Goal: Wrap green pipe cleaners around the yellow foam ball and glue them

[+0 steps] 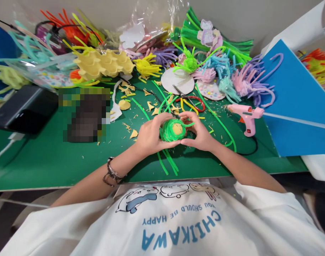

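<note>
A ball of coiled green pipe cleaner with a round yellow piece at its middle sits between my two hands, above the table. My left hand is closed round its left side, thumb below and fingers above. On the other side, my right hand curls its fingers at the ball's right edge, near a loose green pipe cleaner end. Under the hands lie several green pipe cleaners. Just beyond them are scissors with red and yellow handles.
A pink glue gun lies to the right beside a blue board. Yellow scraps dot the green table. A black device stands left; a yellow egg carton and colourful pipe cleaner bundles fill the back.
</note>
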Tool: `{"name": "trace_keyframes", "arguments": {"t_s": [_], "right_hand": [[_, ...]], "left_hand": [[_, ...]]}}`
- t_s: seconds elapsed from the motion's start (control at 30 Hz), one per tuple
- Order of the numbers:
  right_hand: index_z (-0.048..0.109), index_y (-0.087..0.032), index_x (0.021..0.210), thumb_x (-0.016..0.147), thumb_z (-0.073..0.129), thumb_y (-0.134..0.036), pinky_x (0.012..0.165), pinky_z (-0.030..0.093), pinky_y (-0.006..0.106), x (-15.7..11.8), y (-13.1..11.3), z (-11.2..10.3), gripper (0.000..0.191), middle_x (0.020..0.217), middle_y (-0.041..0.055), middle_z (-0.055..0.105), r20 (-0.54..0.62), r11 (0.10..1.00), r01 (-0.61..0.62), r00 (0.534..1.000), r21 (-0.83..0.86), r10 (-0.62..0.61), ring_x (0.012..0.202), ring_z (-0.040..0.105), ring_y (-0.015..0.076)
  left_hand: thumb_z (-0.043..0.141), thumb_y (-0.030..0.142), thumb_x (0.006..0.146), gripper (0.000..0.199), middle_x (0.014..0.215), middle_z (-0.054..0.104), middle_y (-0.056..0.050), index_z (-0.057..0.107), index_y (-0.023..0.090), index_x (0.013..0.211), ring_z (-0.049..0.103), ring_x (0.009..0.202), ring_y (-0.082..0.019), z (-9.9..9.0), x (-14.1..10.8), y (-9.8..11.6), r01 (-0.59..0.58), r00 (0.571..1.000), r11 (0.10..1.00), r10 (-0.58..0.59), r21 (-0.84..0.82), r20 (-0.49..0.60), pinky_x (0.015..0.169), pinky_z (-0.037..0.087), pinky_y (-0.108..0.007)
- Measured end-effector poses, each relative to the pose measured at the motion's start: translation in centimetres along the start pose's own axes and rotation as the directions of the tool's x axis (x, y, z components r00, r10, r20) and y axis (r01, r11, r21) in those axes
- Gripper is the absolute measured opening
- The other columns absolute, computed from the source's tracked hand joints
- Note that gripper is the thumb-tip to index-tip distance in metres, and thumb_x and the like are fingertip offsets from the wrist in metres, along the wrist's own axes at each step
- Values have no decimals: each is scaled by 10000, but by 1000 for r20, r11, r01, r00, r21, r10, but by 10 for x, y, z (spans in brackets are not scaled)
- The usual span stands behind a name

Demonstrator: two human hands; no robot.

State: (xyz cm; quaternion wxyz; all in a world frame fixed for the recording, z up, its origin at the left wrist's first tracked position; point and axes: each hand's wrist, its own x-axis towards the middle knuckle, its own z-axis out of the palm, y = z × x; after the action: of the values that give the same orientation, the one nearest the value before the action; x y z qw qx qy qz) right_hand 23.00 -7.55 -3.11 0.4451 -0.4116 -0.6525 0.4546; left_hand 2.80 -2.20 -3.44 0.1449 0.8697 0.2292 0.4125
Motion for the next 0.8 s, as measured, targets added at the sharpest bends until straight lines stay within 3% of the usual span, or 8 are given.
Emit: {"name": "trace_keyframes", "arguments": {"t_s": [0.13,0.27,0.37,0.43,0.53,0.63,0.7,0.8], "right_hand": [[429,-280,1268,721,763,-547,670,509,263,2,-2,-1,694,1112,50,461,-7,998,-26,1000,-51,26,902,518,158],[449,-269,1247,765,732,-512,766,535,303,2,-8,-3,609,1153,67,505,-38,990,39,998,-138,-45,1012,547,191],[449,-263,1254,765,742,-494,838,534,327,1,-12,-6,615,1217,79,517,-47,985,61,996,-162,-70,978,575,176],[439,-258,1269,758,740,-519,823,538,324,1,-13,-8,648,1203,77,528,-53,985,83,994,-155,-92,894,592,151],[469,-247,1239,849,592,-582,731,539,302,4,-10,-16,529,1062,47,563,-112,959,76,987,-274,-111,789,599,135],[537,-222,1100,951,439,-450,758,529,317,10,-5,-29,289,1002,53,569,-237,886,-35,968,-462,-86,836,600,155],[564,-202,1037,927,481,-334,799,521,347,15,-2,-38,191,1038,76,575,-274,828,-118,961,-549,-45,874,598,176],[605,-161,1055,864,576,-242,909,494,408,27,0,-46,210,1103,123,595,-268,690,-230,962,-687,55,959,606,228]], "left_hand": [[632,622,842,643,1228,654,-146,455,187,1282,675,1135,-273,1,3,1,70,992,982,-49,-173,121,899,587,-378],[590,603,875,689,1361,572,-183,410,186,1393,589,1261,-318,3,1,-1,106,979,921,-29,-375,204,1017,538,-460],[534,519,939,652,1498,457,-184,317,224,1478,515,1358,-312,5,-2,-2,176,963,825,-31,-537,267,1058,523,-439],[544,450,952,640,1509,448,-173,279,241,1496,561,1317,-280,4,-2,-1,220,953,776,-43,-591,298,1030,548,-396],[617,418,914,671,1463,499,-168,303,225,1475,608,1260,-265,2,0,1,228,956,814,-83,-535,281,1008,560,-377],[686,439,855,683,1436,528,-166,383,201,1419,548,1325,-304,-1,4,1,181,970,922,-111,-343,215,1092,493,-446],[702,445,840,688,1415,546,-157,392,203,1405,545,1327,-306,-3,5,-1,139,979,960,-96,-243,180,1110,473,-459],[693,486,846,711,1398,548,-154,360,206,1408,567,1302,-295,-5,5,-4,69,993,981,-51,-179,106,1075,501,-428]]}}
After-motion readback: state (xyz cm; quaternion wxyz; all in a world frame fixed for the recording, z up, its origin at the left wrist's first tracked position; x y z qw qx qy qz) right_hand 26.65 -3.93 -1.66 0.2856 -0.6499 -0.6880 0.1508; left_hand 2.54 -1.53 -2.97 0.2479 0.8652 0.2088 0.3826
